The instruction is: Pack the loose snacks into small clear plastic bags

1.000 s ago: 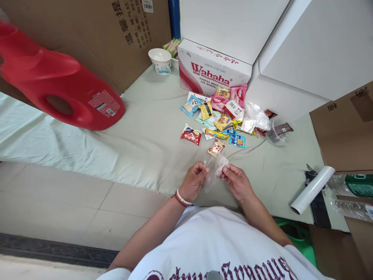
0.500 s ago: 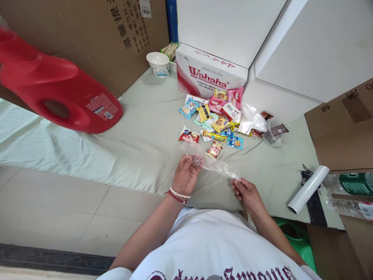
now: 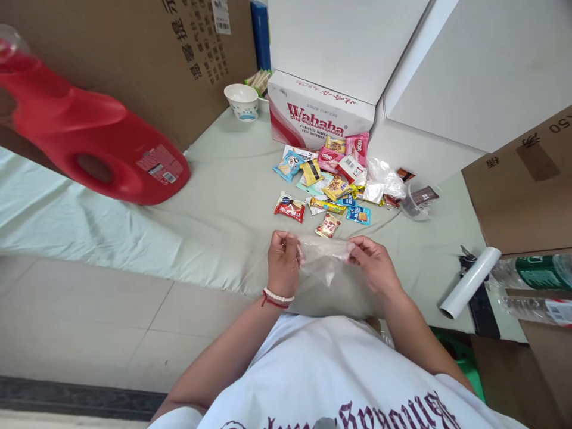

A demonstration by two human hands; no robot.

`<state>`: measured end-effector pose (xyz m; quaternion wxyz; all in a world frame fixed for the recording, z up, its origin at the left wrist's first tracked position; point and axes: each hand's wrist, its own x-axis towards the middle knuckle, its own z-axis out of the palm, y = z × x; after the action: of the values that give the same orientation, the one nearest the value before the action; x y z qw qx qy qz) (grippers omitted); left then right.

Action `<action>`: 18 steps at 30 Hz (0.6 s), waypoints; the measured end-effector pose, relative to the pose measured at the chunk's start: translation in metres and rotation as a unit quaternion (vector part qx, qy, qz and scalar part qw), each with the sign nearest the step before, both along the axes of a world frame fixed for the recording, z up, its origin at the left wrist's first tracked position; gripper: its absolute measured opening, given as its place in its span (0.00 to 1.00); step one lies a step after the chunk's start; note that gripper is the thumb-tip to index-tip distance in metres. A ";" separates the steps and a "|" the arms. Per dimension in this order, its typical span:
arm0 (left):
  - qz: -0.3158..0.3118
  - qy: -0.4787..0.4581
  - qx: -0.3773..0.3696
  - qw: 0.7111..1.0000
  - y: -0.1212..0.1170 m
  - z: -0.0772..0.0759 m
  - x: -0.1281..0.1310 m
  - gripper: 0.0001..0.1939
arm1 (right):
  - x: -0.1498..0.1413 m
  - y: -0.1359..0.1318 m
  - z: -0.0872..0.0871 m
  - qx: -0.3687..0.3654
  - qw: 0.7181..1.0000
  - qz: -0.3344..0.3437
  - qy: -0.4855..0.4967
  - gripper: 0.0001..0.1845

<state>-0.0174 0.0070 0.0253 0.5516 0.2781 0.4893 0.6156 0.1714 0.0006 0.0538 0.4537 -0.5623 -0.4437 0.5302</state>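
Thin plastic bag held spread between two hands, snack packets lying apart from it

The clear plastic bag [image 3: 324, 253] is off the cloth-covered table [image 3: 223, 220] and in both hands, its upper edge drawn across from one to the other while the lower part hangs to a loose point. That much is done. Whether its mouth is parted cannot be told, and no packet shows inside it. The wrapped snacks lie outside the bag, most of them in a heap against the Wahaha carton [image 3: 313, 113], so no filling is visible so far

The left hand [image 3: 284, 262] grasps one side of the bag, thumb against curled fingers; the right hand [image 3: 373, 262] pinches the opposite side in much the same way. Neither is released. The bag lies directly between them, in front of the person's shirt [image 3: 330, 357]

Just beyond the bag is a cream-and-red packet [image 3: 328, 226], nearest of the snacks, with a red-and-white packet [image 3: 289, 208] beyond the left hand and a blue packet [image 3: 358, 215] beyond the right. Crumpled clear plastic [image 3: 379, 179] sits at the right side of the heap, beside a clear tub [image 3: 413, 208]
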 end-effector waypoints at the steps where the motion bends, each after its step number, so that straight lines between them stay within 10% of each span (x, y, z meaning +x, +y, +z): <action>1: -0.013 0.019 0.010 1.000 0.004 0.002 -0.006 0.22 | 0.005 0.001 0.005 -0.050 0.998 0.011 0.043 0.18; 7: -0.193 0.084 0.033 0.977 0.043 0.002 -0.026 0.21 | 0.018 0.008 0.005 -0.188 0.968 0.001 0.165 0.23; 12: -0.073 0.229 -0.014 0.971 0.068 -0.038 -0.020 0.15 | 0.009 0.016 -0.040 -0.170 0.974 -0.057 0.139 0.26; 18: -0.014 0.279 -0.034 0.960 0.027 -0.047 -0.011 0.12 | 0.019 0.020 -0.053 -0.140 0.968 -0.134 0.157 0.24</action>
<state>-0.0286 0.0338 -0.0214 0.4109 0.4268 0.6403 0.4889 0.1908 0.0208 0.0009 0.5010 -0.5843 -0.2086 0.6033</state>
